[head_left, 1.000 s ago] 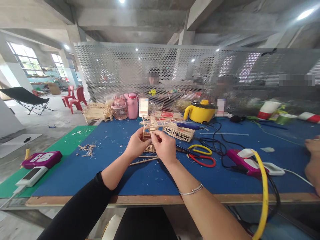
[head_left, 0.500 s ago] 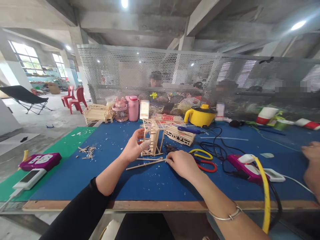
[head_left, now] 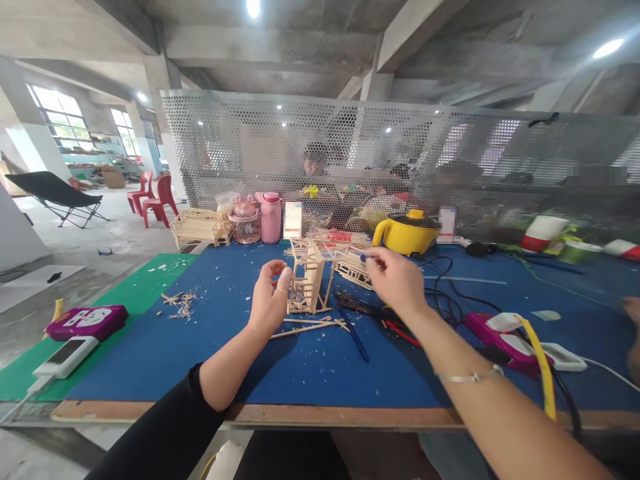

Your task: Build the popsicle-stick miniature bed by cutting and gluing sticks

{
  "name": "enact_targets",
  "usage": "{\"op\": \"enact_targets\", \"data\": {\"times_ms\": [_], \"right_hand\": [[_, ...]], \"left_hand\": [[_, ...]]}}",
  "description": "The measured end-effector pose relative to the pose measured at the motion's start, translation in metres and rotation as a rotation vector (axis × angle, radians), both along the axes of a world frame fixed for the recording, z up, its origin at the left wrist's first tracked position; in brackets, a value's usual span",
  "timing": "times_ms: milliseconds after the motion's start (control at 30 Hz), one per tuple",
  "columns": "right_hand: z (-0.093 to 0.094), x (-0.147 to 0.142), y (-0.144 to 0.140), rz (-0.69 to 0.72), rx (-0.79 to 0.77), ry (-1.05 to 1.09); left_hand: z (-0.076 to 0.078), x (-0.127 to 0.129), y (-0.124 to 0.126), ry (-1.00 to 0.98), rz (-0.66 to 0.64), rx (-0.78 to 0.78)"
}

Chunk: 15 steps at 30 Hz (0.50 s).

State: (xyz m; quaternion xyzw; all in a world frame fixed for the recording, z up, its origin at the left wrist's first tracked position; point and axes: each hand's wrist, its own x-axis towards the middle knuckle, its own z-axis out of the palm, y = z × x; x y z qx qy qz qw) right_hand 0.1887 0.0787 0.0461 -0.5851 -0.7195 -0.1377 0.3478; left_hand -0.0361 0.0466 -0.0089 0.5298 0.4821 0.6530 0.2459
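"on the blue mat (head_left: 310, 373), where's the wooden frame (head_left: 313, 280)?"
"standing just beside the left hand (head_left: 270, 300), loosely curled and open; whether they touch, i can't tell"
"and the right hand (head_left: 397, 283)?"
"closed round a blue-handled tool (head_left: 363, 257)"

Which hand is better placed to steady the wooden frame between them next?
Left, probably: the left hand is close beside the frame, while the right hand is farther off, at a blue handle.
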Motion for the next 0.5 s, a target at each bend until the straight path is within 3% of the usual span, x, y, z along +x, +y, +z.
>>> {"op": "enact_targets", "data": {"times_ms": [67,200,333,500], "right_hand": [[0.008,0.025,0.038,-0.104,-0.129,-0.136],[0.012,0.051,0.091,-0.098,-0.349,-0.184],[0.003,0.058,0.106,0.0,-0.483,-0.191],[-0.004,0.069,0.105,0.039,-0.54,-0.187]], "left_hand": [[-0.001,-0.001,0.003,-0.038,-0.058,-0.061],[-0.004,0.0,0.005,-0.032,-0.188,-0.121],[-0.007,0.004,0.006,-0.019,-0.278,-0.127],[-0.009,0.003,0.009,0.032,-0.287,-0.129]]}}
